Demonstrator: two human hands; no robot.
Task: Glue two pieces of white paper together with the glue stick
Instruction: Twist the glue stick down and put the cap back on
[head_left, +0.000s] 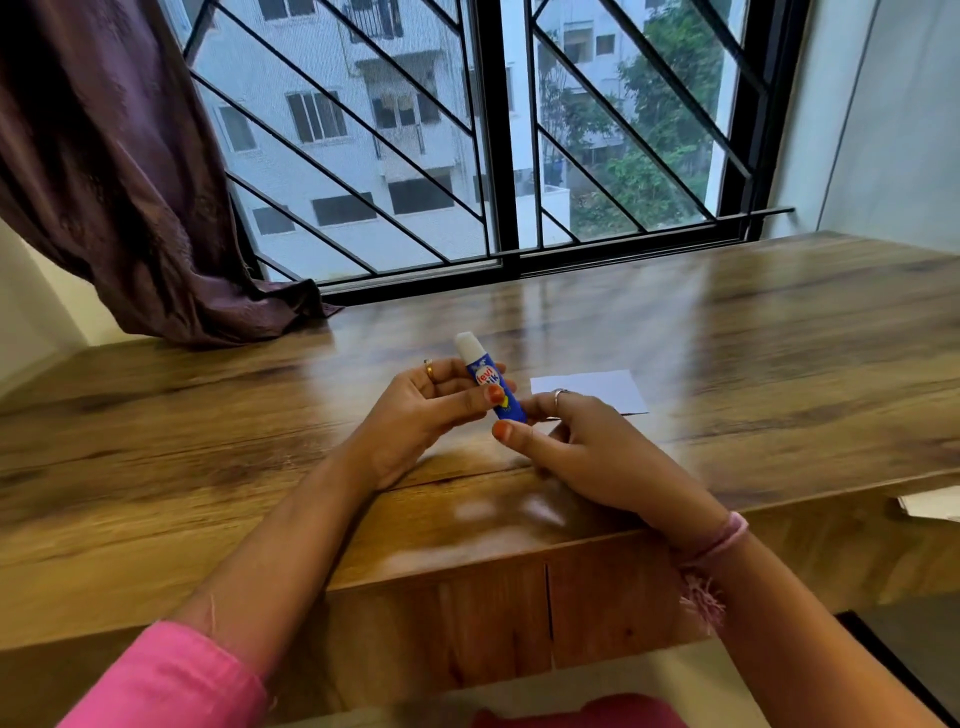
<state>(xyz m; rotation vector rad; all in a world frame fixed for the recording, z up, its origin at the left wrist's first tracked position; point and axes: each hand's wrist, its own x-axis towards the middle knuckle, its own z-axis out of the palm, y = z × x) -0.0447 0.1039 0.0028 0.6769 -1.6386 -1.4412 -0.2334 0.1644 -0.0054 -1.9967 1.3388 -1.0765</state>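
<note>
Wooden desk (727, 322) by window: left hand (415, 410) pinches capped glue stick (491, 382); right hand (576, 441) fingers grasp its base; white paper (597, 387) behind.

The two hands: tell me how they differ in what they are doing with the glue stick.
The left hand grips the glue stick round its blue body, palm turned up; the right hand pinches only its lower end, palm down. The left hand wears a gold ring, the right hand a silver one. Both hold the same stick above the wooden table.
</note>
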